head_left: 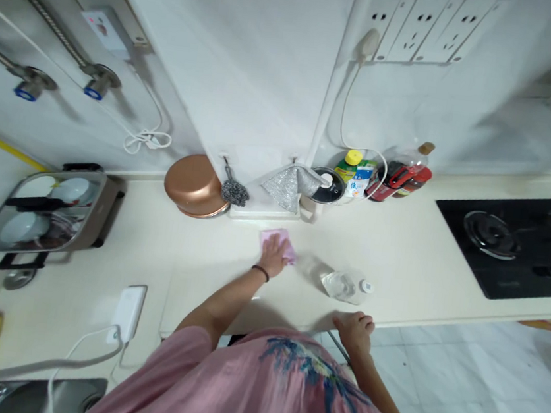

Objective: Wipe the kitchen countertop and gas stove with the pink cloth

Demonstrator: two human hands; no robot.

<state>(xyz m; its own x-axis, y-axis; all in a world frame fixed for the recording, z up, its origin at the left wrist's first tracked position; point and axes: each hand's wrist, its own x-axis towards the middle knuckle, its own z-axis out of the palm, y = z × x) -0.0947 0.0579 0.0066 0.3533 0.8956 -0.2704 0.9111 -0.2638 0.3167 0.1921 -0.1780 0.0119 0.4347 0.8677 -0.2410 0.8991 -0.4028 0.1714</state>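
Note:
My left hand (274,257), with a dark band at its wrist, lies flat on a folded pink cloth (291,251), fingers spread and pressing it to the pale countertop (228,274). At the counter's front edge rests my right hand (357,330), its thumb apart from its loosely bent fingers and nothing seen in it. Between the two hands, nearer the right one, a clear bottle (342,286) with a white cap lies on its side. No finger touches it.
Behind are a copper-coloured pot (193,185), a steel scrubber (235,192), a hanging silvery cloth (285,186), a lidded pot (328,186) and several bottles (401,178). A gas hob (515,240) is right; a dish-filled electric pan (90,212), white power bank (129,312) and sink (69,395) are left.

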